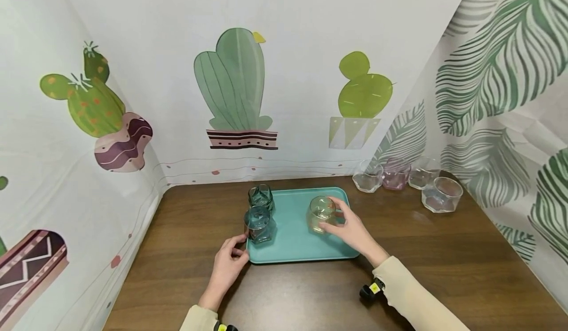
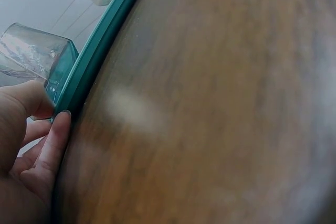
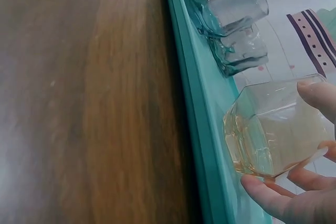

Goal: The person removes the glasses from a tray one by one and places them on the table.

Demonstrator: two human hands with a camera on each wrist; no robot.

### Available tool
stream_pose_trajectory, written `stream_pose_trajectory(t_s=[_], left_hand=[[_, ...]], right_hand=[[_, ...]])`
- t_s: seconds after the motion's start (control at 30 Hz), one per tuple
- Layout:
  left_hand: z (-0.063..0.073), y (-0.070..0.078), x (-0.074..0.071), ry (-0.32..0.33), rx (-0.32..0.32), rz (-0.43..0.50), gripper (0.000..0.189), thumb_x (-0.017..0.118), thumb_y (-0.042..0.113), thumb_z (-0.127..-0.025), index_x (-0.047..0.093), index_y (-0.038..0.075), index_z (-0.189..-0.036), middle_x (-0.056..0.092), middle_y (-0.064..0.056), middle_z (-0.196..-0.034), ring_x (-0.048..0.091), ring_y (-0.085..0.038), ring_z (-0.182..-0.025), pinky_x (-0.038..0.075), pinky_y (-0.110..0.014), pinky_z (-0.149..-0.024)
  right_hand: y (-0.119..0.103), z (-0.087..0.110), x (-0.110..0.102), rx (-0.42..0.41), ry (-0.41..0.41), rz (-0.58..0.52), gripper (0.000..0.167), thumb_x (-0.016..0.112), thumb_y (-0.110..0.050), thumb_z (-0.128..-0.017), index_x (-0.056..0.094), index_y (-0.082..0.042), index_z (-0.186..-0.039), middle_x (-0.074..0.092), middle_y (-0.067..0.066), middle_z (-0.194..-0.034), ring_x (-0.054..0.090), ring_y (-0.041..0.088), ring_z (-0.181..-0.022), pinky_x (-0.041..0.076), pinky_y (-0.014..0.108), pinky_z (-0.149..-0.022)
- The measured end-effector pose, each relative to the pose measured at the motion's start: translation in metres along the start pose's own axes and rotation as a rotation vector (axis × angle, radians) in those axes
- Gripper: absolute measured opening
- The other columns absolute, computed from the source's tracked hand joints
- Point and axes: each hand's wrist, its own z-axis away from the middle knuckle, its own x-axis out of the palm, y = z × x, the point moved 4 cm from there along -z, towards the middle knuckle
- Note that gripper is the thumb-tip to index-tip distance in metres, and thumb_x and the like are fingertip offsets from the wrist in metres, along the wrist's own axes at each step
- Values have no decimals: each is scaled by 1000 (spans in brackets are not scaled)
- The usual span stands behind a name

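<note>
A teal tray (image 1: 290, 252) lies on the wooden table. My left hand (image 1: 228, 264) is at its near left corner, thumb and fingertips on the rim, seen closer in the left wrist view. Beside those fingers a blue glass (image 1: 259, 227) stands on the tray's left part, with a dark green glass (image 1: 261, 198) just behind it. On the right part of the tray, my right hand (image 1: 348, 227) holds a pale yellow glass (image 1: 320, 215) by its side, thumb and fingers around it. Whether its base touches the tray I cannot tell.
At the table's back right stand a clear glass (image 1: 367, 178), a pink glass (image 1: 396, 175), another clear glass (image 1: 423, 174) and a nearer clear glass (image 1: 441, 196). A cloth printed with cacti (image 1: 239, 84) and leaves hangs behind and along the sides of the table (image 1: 288, 291).
</note>
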Motion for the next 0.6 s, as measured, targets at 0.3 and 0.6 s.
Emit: stream_pose_trajectory(t_s=[0.3, 0.6], left_hand=[[1, -1, 0, 3, 6, 0, 40, 70, -2, -85, 70, 2, -124, 67, -13, -118, 65, -9, -80, 54, -21, -69], [0, 0, 0, 0, 2, 4, 39, 70, -2, -86, 70, 2, -124, 67, -13, -119, 66, -10, -80, 54, -20, -69]], right_hand=[[8, 11, -18, 21, 20, 31, 77, 85, -27, -88, 44, -21, -154, 55, 15, -140, 57, 42, -126, 57, 46, -94], [9, 20, -39, 0, 48, 5, 75, 83, -21, -90, 44, -16, -153, 57, 18, -137, 60, 41, -122, 58, 31, -87]])
